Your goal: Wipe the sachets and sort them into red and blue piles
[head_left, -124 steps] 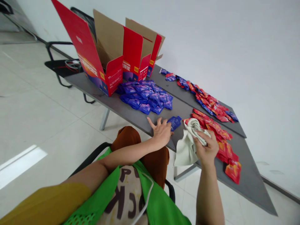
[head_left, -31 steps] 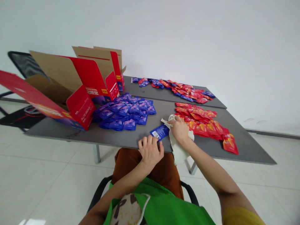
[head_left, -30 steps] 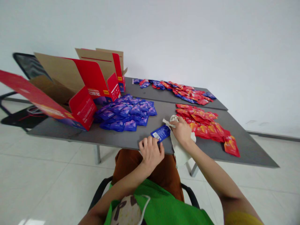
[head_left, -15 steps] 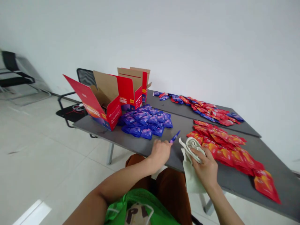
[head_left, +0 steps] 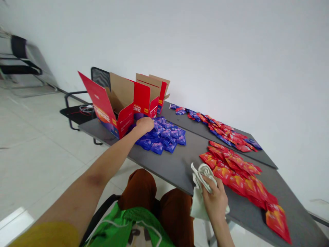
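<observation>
The left hand (head_left: 145, 125) is curled over the back of the blue pouches (head_left: 166, 135), its fingertips hidden, so whether it has hold of one I cannot tell. Those pouches overlap in loose layers; lifting from the back could drag neighbours along and send the front ones sliding. The right hand (head_left: 215, 199) is closed around a bunched pale cloth (head_left: 199, 204) whose loose end hangs past the desk (head_left: 182, 163) edge; swung sideways, it could catch the nearby red pouches (head_left: 235, 178), also overlapping. The endmost of these sits near the front edge, easily knocked off. The left forearm passes close by the nearest open carton (head_left: 125, 120), so a hasty pull back could jog it. Farther off, red and blue lie mixed in a long heap (head_left: 222, 132), where colours are easily confused.
</observation>
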Available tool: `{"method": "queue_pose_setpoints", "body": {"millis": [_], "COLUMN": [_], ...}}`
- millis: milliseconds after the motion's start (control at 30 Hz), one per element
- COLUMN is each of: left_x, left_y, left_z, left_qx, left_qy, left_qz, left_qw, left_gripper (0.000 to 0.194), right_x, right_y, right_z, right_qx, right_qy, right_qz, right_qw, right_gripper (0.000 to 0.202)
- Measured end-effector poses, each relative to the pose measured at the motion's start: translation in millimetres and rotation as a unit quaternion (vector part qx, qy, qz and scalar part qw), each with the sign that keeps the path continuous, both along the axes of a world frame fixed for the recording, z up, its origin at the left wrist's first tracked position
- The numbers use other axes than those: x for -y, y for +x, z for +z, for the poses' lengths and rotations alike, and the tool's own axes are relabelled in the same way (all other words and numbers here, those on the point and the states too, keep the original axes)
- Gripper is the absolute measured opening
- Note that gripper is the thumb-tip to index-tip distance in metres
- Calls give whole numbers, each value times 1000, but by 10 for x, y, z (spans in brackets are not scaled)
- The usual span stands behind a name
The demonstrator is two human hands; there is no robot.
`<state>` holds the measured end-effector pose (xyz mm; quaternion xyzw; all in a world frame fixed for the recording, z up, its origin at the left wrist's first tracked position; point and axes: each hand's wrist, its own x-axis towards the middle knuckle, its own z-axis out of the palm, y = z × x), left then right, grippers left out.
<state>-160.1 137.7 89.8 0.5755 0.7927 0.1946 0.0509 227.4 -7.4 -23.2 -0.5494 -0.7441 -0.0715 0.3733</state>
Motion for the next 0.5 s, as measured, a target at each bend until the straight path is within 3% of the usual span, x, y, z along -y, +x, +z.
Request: {"method": "queue_pose_setpoints", "body": {"millis": [167,300,400,500], "left_x": [135,440,606,500], "left_y": [-150,-27,157,294], "left_z": [-88,-59,-28,47], "left_qx": [-89,-128,-143,-132], "left_qy": [-35,66,126,153], "left_qz": [68,124,85,15], "left_qw": [993,982,978,979], "left_gripper": [43,48,56,56], "right_x": [-63,-153,-217,-269], "right_y": [26,-69,-193,-336], "right_z": [-4,55,109,176], "right_qx": [21,22,16,5], "right_qy": [-9,-37,-56,-73], "right_qz": [21,61,84,101], "right_qw": [1000,997,995,992], "right_gripper": [30,27,24,25]}}
